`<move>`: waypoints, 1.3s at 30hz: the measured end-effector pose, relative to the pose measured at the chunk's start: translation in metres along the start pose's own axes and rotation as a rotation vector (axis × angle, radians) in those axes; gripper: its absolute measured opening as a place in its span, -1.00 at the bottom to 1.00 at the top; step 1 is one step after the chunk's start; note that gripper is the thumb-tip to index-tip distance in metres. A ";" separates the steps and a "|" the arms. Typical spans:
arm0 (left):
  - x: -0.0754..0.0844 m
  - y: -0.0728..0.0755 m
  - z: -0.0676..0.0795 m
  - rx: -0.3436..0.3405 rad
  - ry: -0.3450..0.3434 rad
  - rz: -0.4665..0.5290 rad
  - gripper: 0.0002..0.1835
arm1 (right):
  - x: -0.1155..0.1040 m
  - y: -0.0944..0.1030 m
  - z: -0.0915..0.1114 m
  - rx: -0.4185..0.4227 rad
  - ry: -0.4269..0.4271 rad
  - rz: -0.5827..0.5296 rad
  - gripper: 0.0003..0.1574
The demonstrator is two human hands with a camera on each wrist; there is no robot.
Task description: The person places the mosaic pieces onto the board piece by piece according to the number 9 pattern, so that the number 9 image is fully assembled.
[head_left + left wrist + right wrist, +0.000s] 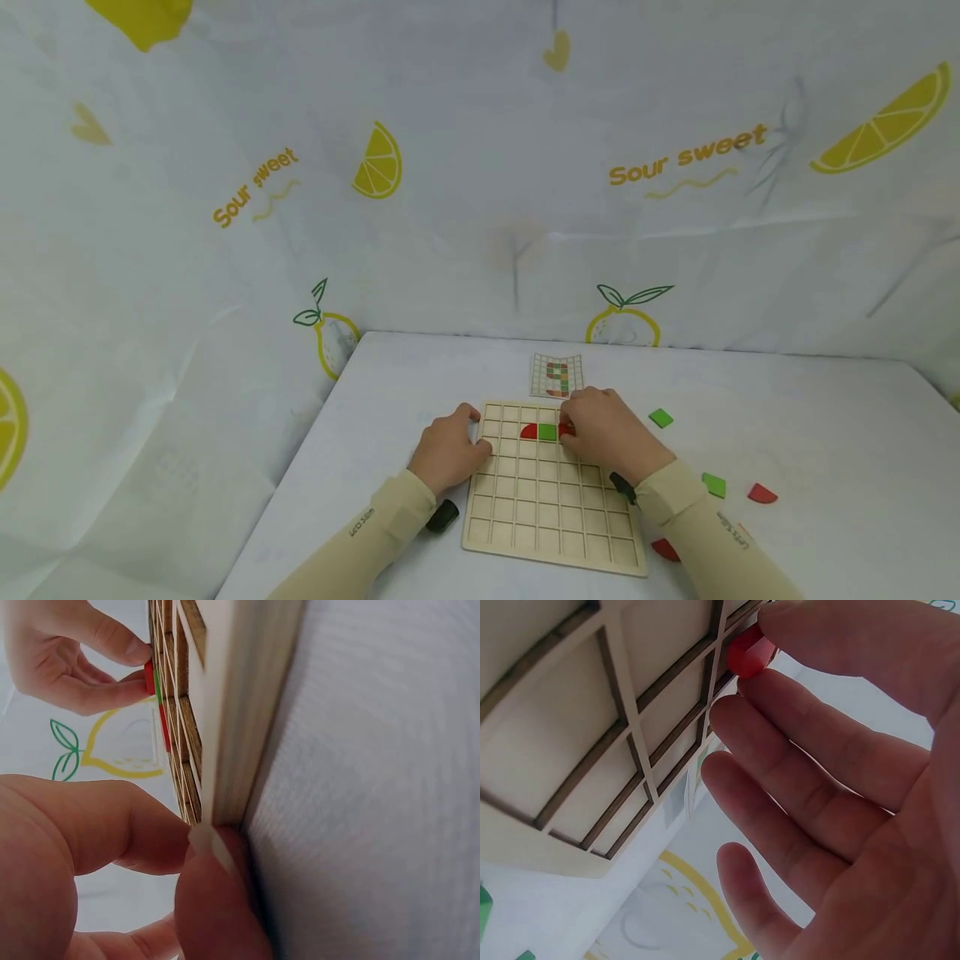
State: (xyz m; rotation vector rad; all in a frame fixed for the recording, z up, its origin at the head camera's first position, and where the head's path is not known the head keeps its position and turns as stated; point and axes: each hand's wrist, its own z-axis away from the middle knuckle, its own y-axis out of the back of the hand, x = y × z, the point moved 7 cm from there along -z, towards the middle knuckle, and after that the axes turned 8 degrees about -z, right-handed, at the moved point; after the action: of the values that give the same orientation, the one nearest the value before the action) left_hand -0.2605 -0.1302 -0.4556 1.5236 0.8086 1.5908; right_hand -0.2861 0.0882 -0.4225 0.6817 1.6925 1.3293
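A pale wooden grid board (525, 512) lies flat on the white table. My left hand (446, 450) holds its left edge, thumb and a finger meeting at the rim in the left wrist view. Over the board's upper right cells, my right hand (611, 429) pinches a red piece (750, 652) between thumb and index finger, the other fingers fanned out. The piece is right at the grid, partly covered by the fingertips. To its left in the same row sit a green square (547, 432) and a red quarter-circle (529, 431).
Behind the board lies a small card (556, 377) printed with a coloured grid pattern. Right of the board are a green piece (661, 417), another green piece (714, 485), a red quarter-circle (762, 493) and a red piece (665, 549) partly under the right sleeve. A lemon-print sheet hangs behind.
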 end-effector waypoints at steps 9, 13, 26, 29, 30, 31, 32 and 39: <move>0.001 0.000 -0.001 0.011 -0.016 -0.004 -0.52 | -0.002 0.002 0.002 0.000 0.015 0.003 -0.76; 0.001 0.000 -0.001 0.017 -0.018 -0.004 -0.53 | -0.004 0.002 0.003 0.002 0.019 0.004 -0.76; 0.002 0.000 0.001 0.021 -0.017 -0.023 -0.53 | -0.004 0.000 0.004 0.005 0.028 0.017 -0.77; 0.002 0.000 0.001 0.017 -0.014 -0.021 -0.53 | -0.004 0.001 0.004 0.010 0.031 0.012 -0.77; 0.002 0.000 0.001 0.016 -0.014 -0.023 -0.53 | -0.004 0.001 0.004 0.010 0.032 0.010 -0.77; 0.001 0.000 0.000 0.015 -0.014 -0.023 -0.53 | -0.004 0.001 0.004 0.010 0.031 0.009 -0.77; 0.002 0.000 0.000 0.016 -0.015 -0.022 -0.52 | -0.004 0.001 0.004 0.009 0.028 0.008 -0.77; 0.002 0.000 0.000 0.015 -0.015 -0.032 -0.52 | -0.004 0.002 0.002 0.012 0.026 0.005 -0.78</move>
State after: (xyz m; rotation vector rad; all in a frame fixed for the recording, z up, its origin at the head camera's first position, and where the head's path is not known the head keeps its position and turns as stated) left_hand -0.2602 -0.1290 -0.4545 1.5243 0.8347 1.5516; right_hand -0.2824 0.0866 -0.4199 0.6781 1.7214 1.3376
